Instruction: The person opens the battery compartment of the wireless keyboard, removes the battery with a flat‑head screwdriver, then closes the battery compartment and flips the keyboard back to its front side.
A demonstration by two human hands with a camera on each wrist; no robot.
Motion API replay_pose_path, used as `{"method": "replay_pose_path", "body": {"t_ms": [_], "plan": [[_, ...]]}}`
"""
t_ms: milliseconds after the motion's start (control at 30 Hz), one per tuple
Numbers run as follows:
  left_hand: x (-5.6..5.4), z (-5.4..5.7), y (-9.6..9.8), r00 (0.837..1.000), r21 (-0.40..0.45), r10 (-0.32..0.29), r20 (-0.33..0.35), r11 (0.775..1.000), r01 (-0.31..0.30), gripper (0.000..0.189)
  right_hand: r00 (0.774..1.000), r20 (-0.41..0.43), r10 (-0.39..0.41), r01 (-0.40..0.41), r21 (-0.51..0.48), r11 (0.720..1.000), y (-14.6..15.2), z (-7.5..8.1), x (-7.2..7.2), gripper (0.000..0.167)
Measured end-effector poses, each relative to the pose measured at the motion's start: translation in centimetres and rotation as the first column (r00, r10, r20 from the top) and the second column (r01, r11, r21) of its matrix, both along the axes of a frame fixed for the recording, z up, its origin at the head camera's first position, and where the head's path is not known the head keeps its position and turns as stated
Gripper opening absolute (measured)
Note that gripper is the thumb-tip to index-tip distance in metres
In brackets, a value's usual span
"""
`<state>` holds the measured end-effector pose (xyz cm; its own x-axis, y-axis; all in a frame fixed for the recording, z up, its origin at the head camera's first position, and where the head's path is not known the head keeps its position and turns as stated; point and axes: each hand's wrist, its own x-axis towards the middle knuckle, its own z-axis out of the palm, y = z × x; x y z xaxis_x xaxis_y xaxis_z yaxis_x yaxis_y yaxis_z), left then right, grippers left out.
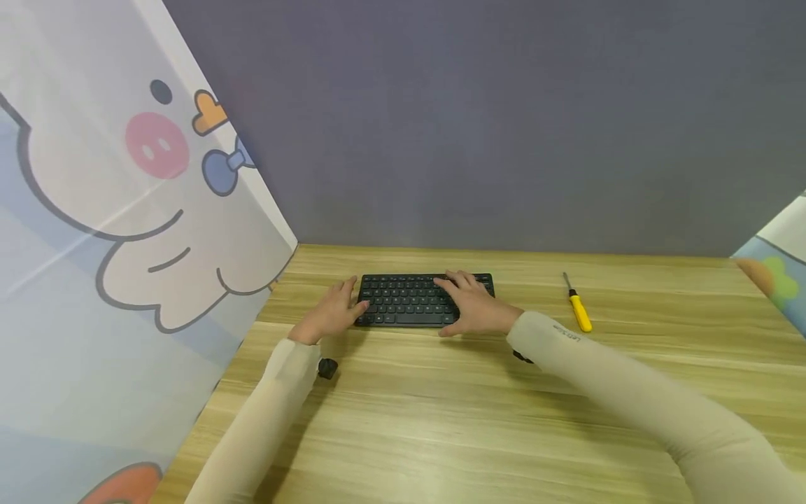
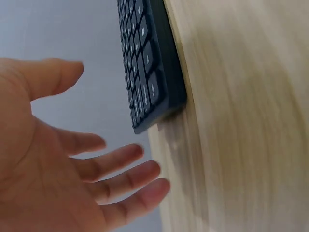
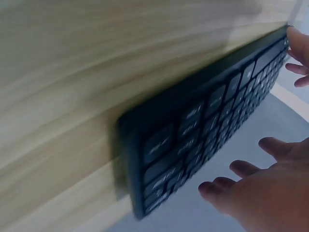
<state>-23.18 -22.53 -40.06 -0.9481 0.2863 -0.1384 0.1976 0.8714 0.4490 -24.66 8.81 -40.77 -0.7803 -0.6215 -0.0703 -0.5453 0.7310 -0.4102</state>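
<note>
A compact black keyboard [image 1: 406, 301] lies flat on the wooden table, its long side along the back. At its left end is my left hand [image 1: 331, 310], the thumb reaching over the corner keys. The left wrist view shows that hand with spread fingers [image 2: 128, 186] beside the keyboard's end [image 2: 145, 72], holding nothing. My right hand [image 1: 474, 306] is over the right part of the keyboard and hides some keys. Seen from the right wrist, its fingers [image 3: 246, 169] are apart and loosely extended above the keys [image 3: 193, 140], with nothing gripped.
To the right of the keyboard lies a screwdriver with a yellow handle [image 1: 581, 313], its shaft pointing to the back. A grey panel [image 1: 491, 126] rises behind the table [image 1: 409, 413]. At the left stands a wall covering with a cartoon print [image 1: 82, 294].
</note>
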Motion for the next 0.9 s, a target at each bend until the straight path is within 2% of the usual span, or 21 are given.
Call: {"method": "replay_pose_path", "body": {"t_ms": [267,467,600,733,900], "plan": [[-1.0,-0.9,-0.9,0.999,0.076,-0.04,0.035,0.996,0.037,0.064,0.999,0.024,0.041,-0.042,0.015,0.999,-3.2,-0.5,-1.8,0.108],[-1.1,-1.2,-0.9,0.998,0.107,-0.027,0.056,0.994,0.021,0.061,0.998,0.0,0.062,-0.062,0.093,0.994,-5.0,-0.5,-3.1,0.112],[-1.1,-1.4,-0.8,0.997,0.128,-0.019,0.07,0.992,0.01,0.062,0.997,-0.015,0.081,-0.078,0.136,0.988,-6.4,-0.6,-3.4,0.113],[-1.1,-1.6,-1.0,0.997,0.145,-0.022,0.07,0.989,0.012,0.065,0.998,-0.032,0.061,-0.055,0.161,0.985,-7.6,-0.6,-3.5,0.113],[-1.2,-2.0,-1.5,0.997,0.201,-0.038,0.069,0.979,0.024,0.064,0.997,-0.064,0.048,-0.039,0.136,0.99,-8.3,-0.8,-3.8,0.112]]}}
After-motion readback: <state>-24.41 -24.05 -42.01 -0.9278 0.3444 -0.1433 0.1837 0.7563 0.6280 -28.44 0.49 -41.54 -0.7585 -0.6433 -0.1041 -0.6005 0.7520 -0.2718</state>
